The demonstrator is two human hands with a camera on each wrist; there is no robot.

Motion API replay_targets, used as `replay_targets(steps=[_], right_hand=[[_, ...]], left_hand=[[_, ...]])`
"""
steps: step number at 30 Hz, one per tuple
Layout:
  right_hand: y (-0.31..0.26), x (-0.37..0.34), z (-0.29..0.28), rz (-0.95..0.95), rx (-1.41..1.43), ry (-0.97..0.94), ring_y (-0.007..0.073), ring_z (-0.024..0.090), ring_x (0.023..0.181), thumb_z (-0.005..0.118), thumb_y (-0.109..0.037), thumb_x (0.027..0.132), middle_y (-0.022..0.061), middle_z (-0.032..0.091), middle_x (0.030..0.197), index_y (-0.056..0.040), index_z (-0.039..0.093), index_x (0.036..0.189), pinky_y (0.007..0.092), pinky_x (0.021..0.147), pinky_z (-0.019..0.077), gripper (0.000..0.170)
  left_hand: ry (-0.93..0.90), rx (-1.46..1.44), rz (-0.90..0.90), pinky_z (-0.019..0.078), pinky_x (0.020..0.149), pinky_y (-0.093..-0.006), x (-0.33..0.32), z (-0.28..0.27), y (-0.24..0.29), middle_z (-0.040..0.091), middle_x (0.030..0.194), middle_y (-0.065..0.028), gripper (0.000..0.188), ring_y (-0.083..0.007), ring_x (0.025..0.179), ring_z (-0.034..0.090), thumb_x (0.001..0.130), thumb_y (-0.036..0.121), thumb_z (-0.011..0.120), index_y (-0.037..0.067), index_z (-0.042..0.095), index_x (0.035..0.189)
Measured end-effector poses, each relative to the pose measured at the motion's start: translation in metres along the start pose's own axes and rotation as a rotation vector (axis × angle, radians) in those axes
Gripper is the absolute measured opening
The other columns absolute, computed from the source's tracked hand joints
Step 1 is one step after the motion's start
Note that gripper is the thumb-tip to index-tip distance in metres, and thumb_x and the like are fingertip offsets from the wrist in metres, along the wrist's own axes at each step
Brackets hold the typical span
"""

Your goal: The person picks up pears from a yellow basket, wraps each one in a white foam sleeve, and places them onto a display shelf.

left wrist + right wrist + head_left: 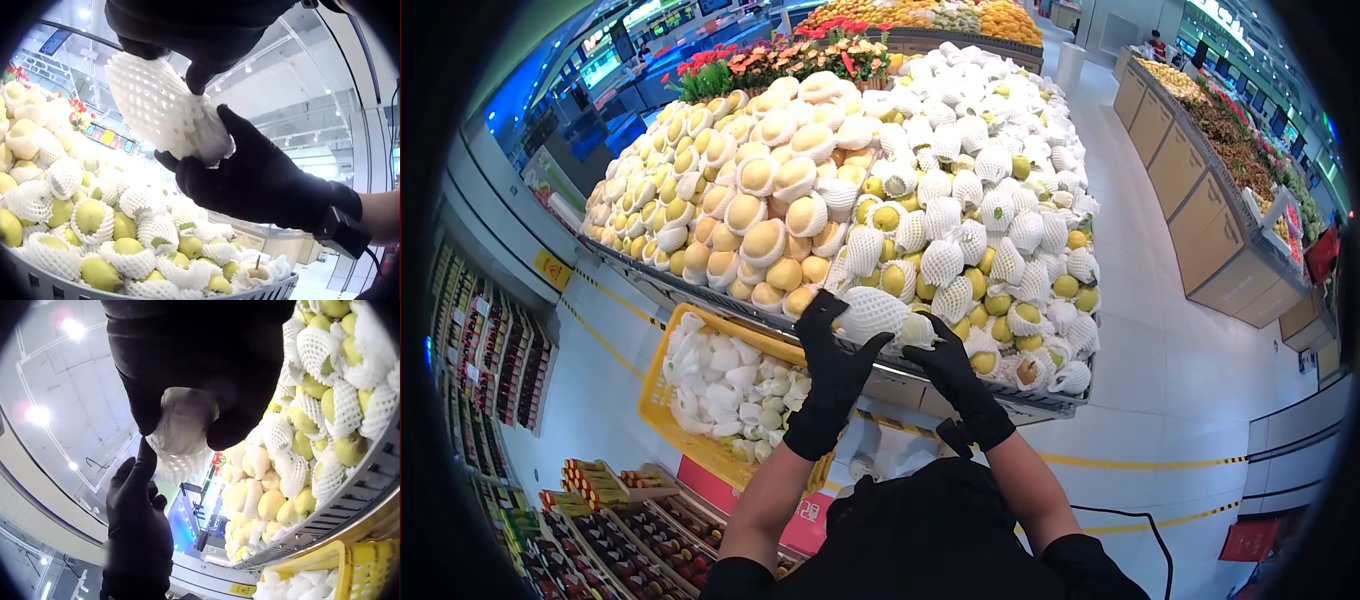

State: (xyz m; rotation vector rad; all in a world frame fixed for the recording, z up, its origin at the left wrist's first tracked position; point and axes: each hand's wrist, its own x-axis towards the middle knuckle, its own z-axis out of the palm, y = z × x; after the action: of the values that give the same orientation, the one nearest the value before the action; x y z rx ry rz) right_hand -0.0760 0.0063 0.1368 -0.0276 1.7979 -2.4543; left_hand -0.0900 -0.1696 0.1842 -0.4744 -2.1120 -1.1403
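Head: the sleeve [872, 312] spans the hands – left hand [832, 365] gripping one end, right hand [957, 375] pinching the other. Left wrist: its long axis slants down toward the right hand. Right wrist: its near end sits between thumb and fingers.
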Motion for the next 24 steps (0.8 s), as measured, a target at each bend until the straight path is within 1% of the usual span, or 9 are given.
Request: replay_targets(steps=[3, 6, 7, 10, 11, 14, 15, 18, 24], right_hand=[[0.001, 0.0, 0.0, 0.005, 0.052, 0.021, 0.0166, 0.058, 0.102, 0.072, -0.003, 0.074, 0.0084, 0.059, 0.113, -0.0012, 0.047, 0.127, 0.0291, 0.088, 0.0486, 0.059], [-0.008, -0.001, 0.004, -0.048, -0.018, 0.029, 0.017, 0.057, 0.104, 0.074, -0.003, 0.072, 0.0083, 0.059, 0.114, -0.0027, 0.047, 0.128, 0.0295, 0.09, 0.0481, 0.062], [-0.007, -0.001, 0.004, -0.053, -0.032, 0.048, 0.0171, 0.057, 0.105, 0.076, -0.003, 0.071, 0.008, 0.059, 0.114, -0.0032, 0.047, 0.128, 0.0299, 0.09, 0.048, 0.064], [-0.005, 0.0, -0.001, -0.136, -0.141, 0.086, 0.0177, 0.057, 0.106, 0.079, -0.003, 0.068, 0.008, 0.058, 0.115, -0.0042, 0.047, 0.128, 0.0309, 0.091, 0.048, 0.068], [-0.003, 0.001, -0.003, -0.206, -0.222, 0.084, 0.018, 0.057, 0.106, 0.08, -0.003, 0.067, 0.0085, 0.057, 0.116, -0.0043, 0.047, 0.128, 0.0311, 0.091, 0.0482, 0.07], [-0.006, 0.004, -0.009, -0.39, -0.48, 0.032, 0.0192, 0.059, 0.103, 0.081, -0.004, 0.066, 0.0095, 0.055, 0.116, -0.004, 0.047, 0.128, 0.0318, 0.091, 0.0494, 0.071], [-0.007, 0.004, -0.009, -0.447, -0.568, 0.008, 0.0197, 0.06, 0.101, 0.081, -0.005, 0.066, 0.0097, 0.055, 0.115, -0.0039, 0.047, 0.128, 0.032, 0.09, 0.0498, 0.071], [0.002, 0.008, -0.004, -0.261, -0.181, 0.038, 0.0198, 0.061, 0.097, 0.08, -0.005, 0.067, 0.0104, 0.055, 0.113, -0.0026, 0.049, 0.123, 0.0305, 0.085, 0.0516, 0.063], [0.01, 0.014, -0.006, -0.143, -0.198, 0.153, 0.0167, 0.062, 0.085, 0.071, -0.009, 0.078, 0.0121, 0.057, 0.108, 0.002, 0.052, 0.113, 0.028, 0.073, 0.052, 0.041]], left_hand=[[0.052, 0.086, -0.059, 0.0411, 0.094, -0.0385, 0.006, 0.002, 0.002, 0.049, 0.121, -0.0162, 0.065, -0.0298, 0.11, 0.05, 0.065, 0.014, 0.084, 0.001, 0.047, 0.117], [-0.093, -0.403, -0.369, 0.0454, 0.087, -0.0342, -0.016, 0.019, -0.039, 0.054, 0.117, -0.0147, 0.058, -0.0239, 0.102, 0.054, 0.071, 0.013, 0.08, -0.001, 0.049, 0.118], [-0.112, -0.505, -0.423, 0.0478, 0.083, -0.0302, -0.02, 0.021, -0.045, 0.06, 0.109, -0.0124, 0.043, -0.0185, 0.093, 0.059, 0.082, 0.016, 0.072, -0.003, 0.053, 0.115], [-0.354, -0.613, -0.796, 0.0491, 0.083, -0.0299, -0.013, 0.005, -0.059, 0.063, 0.103, -0.0108, 0.034, -0.0175, 0.09, 0.061, 0.089, 0.021, 0.064, -0.003, 0.056, 0.111], [-0.328, -0.812, -0.943, 0.0511, 0.082, -0.0309, -0.012, 0.003, -0.055, 0.063, 0.101, -0.0102, 0.033, -0.0173, 0.09, 0.062, 0.092, 0.024, 0.057, -0.003, 0.057, 0.112], [-0.441, -0.95, -1.069, 0.0534, 0.081, -0.0329, -0.001, -0.005, -0.04, 0.063, 0.105, -0.0105, 0.034, -0.0187, 0.093, 0.062, 0.091, 0.02, 0.058, -0.004, 0.056, 0.115], [-0.437, -0.976, -1.034, 0.0536, 0.082, -0.0335, 0.0, -0.007, -0.039, 0.062, 0.105, -0.0107, 0.034, -0.0192, 0.094, 0.062, 0.091, 0.018, 0.058, -0.005, 0.055, 0.116], [-0.453, -1.036, -0.951, 0.0537, 0.085, -0.0357, 0.003, -0.009, -0.034, 0.061, 0.108, -0.0117, 0.033, -0.0209, 0.097, 0.061, 0.091, 0.013, 0.057, -0.006, 0.053, 0.118], [-0.442, -1.041, -0.958, 0.0521, 0.088, -0.0365, -0.003, -0.003, -0.038, 0.06, 0.11, -0.0114, 0.033, -0.0214, 0.1, 0.06, 0.09, 0.009, 0.056, -0.005, 0.052, 0.119]])
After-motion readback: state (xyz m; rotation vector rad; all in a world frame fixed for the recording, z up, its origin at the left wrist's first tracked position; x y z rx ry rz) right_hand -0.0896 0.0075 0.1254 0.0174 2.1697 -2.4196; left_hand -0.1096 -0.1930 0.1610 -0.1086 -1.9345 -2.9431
